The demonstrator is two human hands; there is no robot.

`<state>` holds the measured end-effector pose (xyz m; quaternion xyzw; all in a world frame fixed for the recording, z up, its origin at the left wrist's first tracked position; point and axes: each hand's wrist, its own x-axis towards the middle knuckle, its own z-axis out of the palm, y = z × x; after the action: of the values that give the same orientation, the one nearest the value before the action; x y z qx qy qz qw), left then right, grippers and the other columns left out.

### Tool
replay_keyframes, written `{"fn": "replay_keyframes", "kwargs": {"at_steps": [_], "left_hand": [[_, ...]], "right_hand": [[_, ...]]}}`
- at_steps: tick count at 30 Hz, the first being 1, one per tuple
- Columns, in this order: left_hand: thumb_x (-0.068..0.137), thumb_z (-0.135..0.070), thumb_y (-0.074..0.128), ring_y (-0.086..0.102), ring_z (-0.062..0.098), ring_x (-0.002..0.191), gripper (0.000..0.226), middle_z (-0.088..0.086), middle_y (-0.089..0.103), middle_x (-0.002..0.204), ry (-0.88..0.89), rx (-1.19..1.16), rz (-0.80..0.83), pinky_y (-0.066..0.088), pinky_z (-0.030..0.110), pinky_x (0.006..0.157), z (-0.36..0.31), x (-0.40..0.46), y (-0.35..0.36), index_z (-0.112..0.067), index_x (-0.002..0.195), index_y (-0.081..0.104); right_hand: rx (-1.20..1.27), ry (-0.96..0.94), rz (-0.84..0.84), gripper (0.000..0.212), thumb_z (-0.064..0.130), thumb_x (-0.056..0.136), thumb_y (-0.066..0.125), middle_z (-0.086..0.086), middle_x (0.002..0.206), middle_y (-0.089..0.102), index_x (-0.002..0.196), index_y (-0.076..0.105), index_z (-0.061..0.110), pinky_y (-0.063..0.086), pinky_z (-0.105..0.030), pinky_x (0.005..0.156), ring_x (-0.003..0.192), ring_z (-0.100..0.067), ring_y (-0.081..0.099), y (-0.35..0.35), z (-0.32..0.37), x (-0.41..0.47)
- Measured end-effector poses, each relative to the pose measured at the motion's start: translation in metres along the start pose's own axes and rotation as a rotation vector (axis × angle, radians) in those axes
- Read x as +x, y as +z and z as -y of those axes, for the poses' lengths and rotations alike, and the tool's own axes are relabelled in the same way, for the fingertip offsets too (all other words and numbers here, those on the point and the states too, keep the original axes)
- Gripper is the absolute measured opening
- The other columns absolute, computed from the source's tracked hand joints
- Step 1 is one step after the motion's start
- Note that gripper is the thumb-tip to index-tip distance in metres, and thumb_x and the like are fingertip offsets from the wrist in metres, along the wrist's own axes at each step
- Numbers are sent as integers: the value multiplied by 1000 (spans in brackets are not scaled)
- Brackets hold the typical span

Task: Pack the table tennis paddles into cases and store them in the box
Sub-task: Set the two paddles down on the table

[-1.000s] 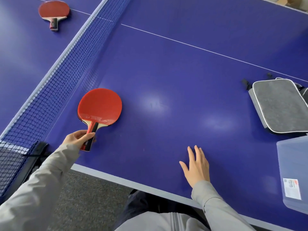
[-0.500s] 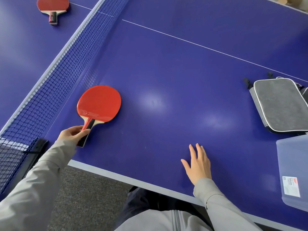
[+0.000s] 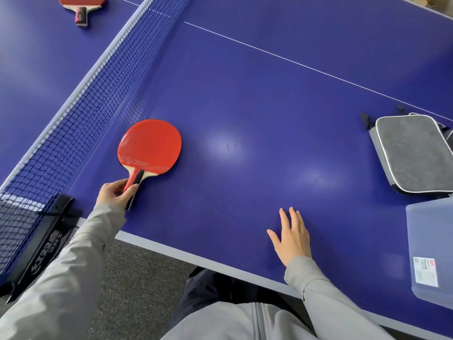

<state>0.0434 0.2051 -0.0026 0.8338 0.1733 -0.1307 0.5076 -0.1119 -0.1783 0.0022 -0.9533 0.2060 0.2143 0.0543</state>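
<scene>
A red paddle (image 3: 150, 146) lies on the blue table (image 3: 269, 106) beside the net. My left hand (image 3: 115, 194) is closed around its red and black handle. My right hand (image 3: 293, 238) rests flat on the table near the front edge, fingers apart, holding nothing. A second red paddle (image 3: 81, 3) lies across the net at the far left, partly cut off by the frame. A grey case (image 3: 414, 153) with white piping lies at the right. In front of the case stands a translucent plastic box (image 3: 431, 246) with a label.
The net (image 3: 81, 104) runs diagonally from the near left to the far middle, held by a black clamp (image 3: 46, 239) at the table's edge. Grey carpet shows below the front edge. A white line crosses the table's far part.
My left hand has closed more firmly around the paddle's handle, and the paddle has turned slightly. My right hand has stayed flat on the table.
</scene>
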Motion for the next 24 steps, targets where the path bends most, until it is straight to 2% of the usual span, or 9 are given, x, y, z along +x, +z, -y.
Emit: {"fn": "replay_keyframes", "kwargs": {"at_steps": [2,4,6,8,15,17,20,21,24], "left_hand": [[89,-28,63,46,22,67,23,12,55,82,6,70,-8,41,20,46,0,0,1,-11,104,67],[83,-41,65,48,20,68,42,15,53,91,2,126,-44,49,25,60,2,0,0,-6,107,66],[83,-41,67,53,24,90,52,18,51,112,-35,170,-117,46,36,88,-1,-3,1,-6,120,60],[84,-37,69,45,32,117,58,16,46,128,-3,329,-190,36,41,102,-5,-11,3,-6,130,52],[75,-37,76,37,33,133,76,13,42,143,362,739,-197,31,51,102,-17,-52,25,-8,138,44],[80,-50,65,43,32,130,72,13,47,141,434,798,-107,36,49,99,-22,-62,41,-5,134,49],[88,-71,16,51,29,125,87,13,53,137,461,926,112,32,40,98,-32,-71,69,-4,128,55],[88,-70,18,52,29,125,86,12,54,137,491,961,150,31,39,100,-33,-71,80,-4,128,56],[77,-58,63,43,27,133,79,9,45,145,533,985,209,37,45,107,-42,-75,114,-6,135,50]], "right_hand": [[-4,-2,4,67,50,95,36,-6,159,4,150,11,21,26,-39,114,147,-25,2,0,0,0],[-8,-3,8,67,50,95,36,-5,159,3,150,11,21,25,-39,114,147,-25,2,0,0,0],[-11,-1,11,67,50,96,36,-5,159,2,150,10,21,25,-39,115,147,-25,2,-1,0,-1],[-12,-1,14,66,49,96,35,-5,159,1,150,10,21,24,-39,115,147,-25,1,-1,1,-1],[14,4,18,67,50,96,35,-5,159,0,150,8,21,21,-40,116,147,-24,-1,-3,1,-3],[35,10,12,67,50,96,35,-5,159,-1,150,7,21,20,-40,117,147,-24,-1,-5,1,-4],[62,25,0,67,50,96,34,-5,159,-2,150,6,21,19,-40,117,147,-23,-1,-10,-2,-5],[74,33,-4,67,50,96,34,-4,159,-2,150,6,21,18,-40,117,147,-23,-1,-13,-4,-6],[114,63,-20,67,50,96,34,-4,159,0,150,5,22,17,-39,117,147,-23,-1,-22,-14,-9]]}}
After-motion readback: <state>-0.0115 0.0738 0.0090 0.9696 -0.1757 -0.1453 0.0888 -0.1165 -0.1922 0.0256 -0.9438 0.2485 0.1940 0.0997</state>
